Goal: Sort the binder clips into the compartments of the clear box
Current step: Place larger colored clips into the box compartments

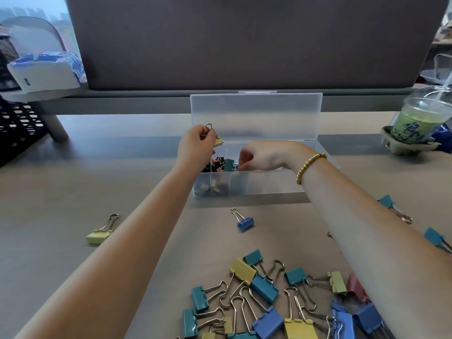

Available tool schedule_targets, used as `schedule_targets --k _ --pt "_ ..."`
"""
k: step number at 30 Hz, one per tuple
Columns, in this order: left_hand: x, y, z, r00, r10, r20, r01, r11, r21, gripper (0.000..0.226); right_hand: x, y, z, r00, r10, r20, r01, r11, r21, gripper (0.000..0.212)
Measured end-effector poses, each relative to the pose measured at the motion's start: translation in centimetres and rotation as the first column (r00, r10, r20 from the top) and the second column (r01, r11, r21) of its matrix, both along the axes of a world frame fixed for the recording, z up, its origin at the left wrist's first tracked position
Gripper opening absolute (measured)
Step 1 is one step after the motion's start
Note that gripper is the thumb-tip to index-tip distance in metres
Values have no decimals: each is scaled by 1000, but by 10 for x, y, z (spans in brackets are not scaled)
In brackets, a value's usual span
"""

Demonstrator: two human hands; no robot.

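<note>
Placement step. The left hand (pixel 195 143) pinches a yellow clip (pixel 218 141) above the clear box (pixel 269 184); the right hand (pixel 256 156) pinches a teal clip (pixel 229 165) just inside a compartment. Next, probably release each into its compartment; the loose clips (pixel 264 297) lie nearer the person.

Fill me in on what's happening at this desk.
A person is sorting binder clips into a clear box whose lid stands open. The left hand holds a small yellow clip over the box's left end. The right hand reaches into the box and pinches a teal clip by its wire handle. The leftmost compartments already hold small clips. A pile of larger clips waits on the desk in front of the box, with a few strays around it.
</note>
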State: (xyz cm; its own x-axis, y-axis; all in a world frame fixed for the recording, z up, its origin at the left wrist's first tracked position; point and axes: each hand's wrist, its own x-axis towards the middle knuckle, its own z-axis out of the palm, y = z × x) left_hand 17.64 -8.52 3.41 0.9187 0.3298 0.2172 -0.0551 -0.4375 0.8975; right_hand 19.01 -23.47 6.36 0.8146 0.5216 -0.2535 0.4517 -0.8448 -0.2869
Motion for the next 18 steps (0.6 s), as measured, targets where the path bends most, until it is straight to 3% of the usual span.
schedule_targets --k 2,4,6,10,15,18 --pt "1 -1 0 1000 2 -1 -2 1000 -3 18 2 -3 -1 997 -72 -4 71 972 225 12" --pt "1 -1 1 1000 1 -2 -1 1000 -8 18 2 -5 -1 986 -165 -18 155 883 442 9" --pt "2 -2 0 1000 3 -1 -3 1000 -3 17 4 -5 -2 974 -223 46 166 833 528 15" --pt "1 -4 -1 1000 17 10 -17 1000 20 16 6 0 -4 962 -257 89 172 829 532 20" --pt "0 -4 1 1000 -1 17 1 1000 22 20 15 14 -14 976 -216 18 193 907 375 25" --pt "-1 -2 2 999 -41 12 41 999 -3 13 20 18 -23 954 -270 133 213 917 336 22"
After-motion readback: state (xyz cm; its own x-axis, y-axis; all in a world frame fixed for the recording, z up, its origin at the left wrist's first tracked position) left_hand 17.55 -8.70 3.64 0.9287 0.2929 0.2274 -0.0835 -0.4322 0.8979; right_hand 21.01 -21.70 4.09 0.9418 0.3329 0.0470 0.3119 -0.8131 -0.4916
